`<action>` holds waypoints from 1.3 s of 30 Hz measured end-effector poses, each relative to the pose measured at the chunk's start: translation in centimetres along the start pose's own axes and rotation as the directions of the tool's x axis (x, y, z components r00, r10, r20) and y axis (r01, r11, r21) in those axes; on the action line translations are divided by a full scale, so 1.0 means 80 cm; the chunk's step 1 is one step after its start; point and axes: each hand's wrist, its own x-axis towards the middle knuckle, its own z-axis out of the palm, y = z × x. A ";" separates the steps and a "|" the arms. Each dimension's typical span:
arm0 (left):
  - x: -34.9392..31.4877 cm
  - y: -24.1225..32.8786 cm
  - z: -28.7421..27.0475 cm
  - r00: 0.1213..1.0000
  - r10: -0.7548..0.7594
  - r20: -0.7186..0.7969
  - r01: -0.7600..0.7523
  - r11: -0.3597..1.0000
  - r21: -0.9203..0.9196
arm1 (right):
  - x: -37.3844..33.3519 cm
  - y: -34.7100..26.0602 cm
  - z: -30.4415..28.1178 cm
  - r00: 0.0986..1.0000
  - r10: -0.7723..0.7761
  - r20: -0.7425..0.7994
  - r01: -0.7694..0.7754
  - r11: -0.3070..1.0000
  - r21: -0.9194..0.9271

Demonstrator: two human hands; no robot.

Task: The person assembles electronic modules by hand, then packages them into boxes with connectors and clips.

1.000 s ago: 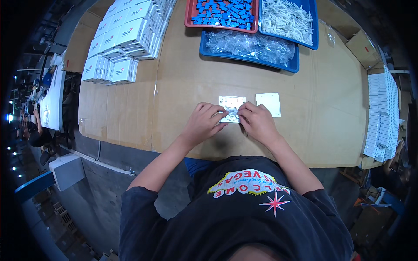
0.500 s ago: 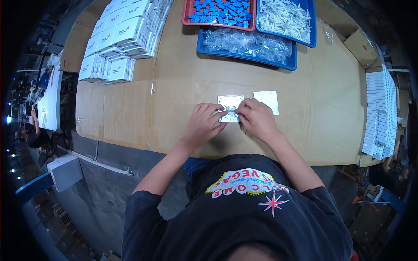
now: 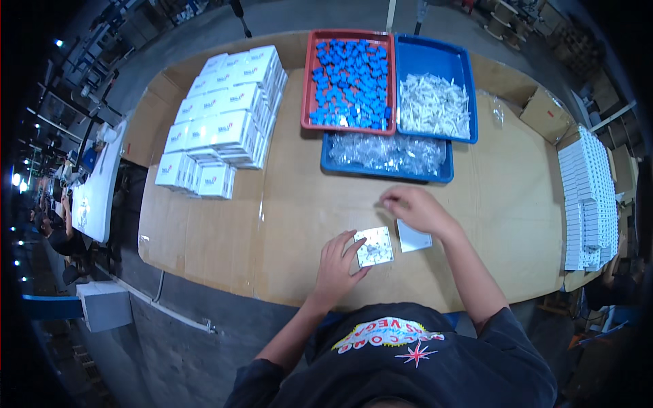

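A person stands at a long brown table [image 3: 286,224], seen from above, with both forearms reaching forward from the lower edge of the view. The left hand [image 3: 338,262] lies flat and open, its fingertips pressing on the near left edge of a small white square plate [image 3: 375,246] that rests on the table right in front of the person. The right hand [image 3: 416,209] hovers further out, just past a second white square piece [image 3: 413,238] lying to the right of the first; its fingers are curled loosely together, and whether they pinch anything small cannot be told. Beyond the right hand sits a blue tray of clear plastic bags [image 3: 388,155]. Behind it, side by side, are a red tray of small blue parts [image 3: 348,83] and a blue tray of white parts [image 3: 435,102]. To the far left of the table, white boxes [image 3: 221,119] are stacked in rows. At the right edge stands another long stack of white boxes [image 3: 588,197], with a brown cardboard box [image 3: 544,114] near it.
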 end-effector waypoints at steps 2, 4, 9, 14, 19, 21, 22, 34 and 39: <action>0.007 0.002 0.003 0.995 -0.098 0.037 0.099 0.994 -0.037 | 0.043 0.012 -0.032 0.977 0.018 -0.214 -0.008 0.999 0.048; 0.008 -0.002 0.008 0.995 -0.097 0.024 0.097 0.995 -0.019 | 0.097 0.029 -0.058 0.926 -0.079 -0.368 0.111 0.992 0.067; 0.005 -0.015 0.016 0.990 -0.140 0.030 0.140 0.990 0.003 | 0.223 0.023 -0.138 0.899 -0.033 -0.437 -0.016 0.994 -0.109; 0.009 -0.011 0.006 0.992 -0.128 0.015 0.128 0.992 0.000 | 0.330 0.039 -0.172 0.805 -0.243 -0.542 -0.023 0.899 -0.437; 0.014 -0.008 0.005 0.992 -0.130 0.006 0.130 0.991 0.013 | 0.400 0.061 -0.195 0.863 -0.270 -0.427 -0.106 0.730 -0.675; 0.011 -0.009 0.002 0.988 -0.151 0.024 0.150 0.988 0.020 | 0.414 0.054 -0.193 0.888 -0.282 -0.362 -0.096 0.656 -0.749; 0.011 -0.009 0.002 0.988 -0.152 0.018 0.152 0.988 0.020 | 0.420 0.058 -0.195 0.911 -0.278 -0.304 -0.096 0.572 -0.814; 0.016 -0.005 0.003 0.992 -0.125 -0.011 0.125 0.992 -0.002 | 0.352 0.059 -0.206 0.706 -0.472 -0.529 0.087 0.798 -0.596; 0.012 -0.010 0.013 0.991 -0.134 0.003 0.134 0.991 0.025 | 0.202 -0.017 -0.193 0.269 -0.810 -0.520 0.325 0.585 -0.743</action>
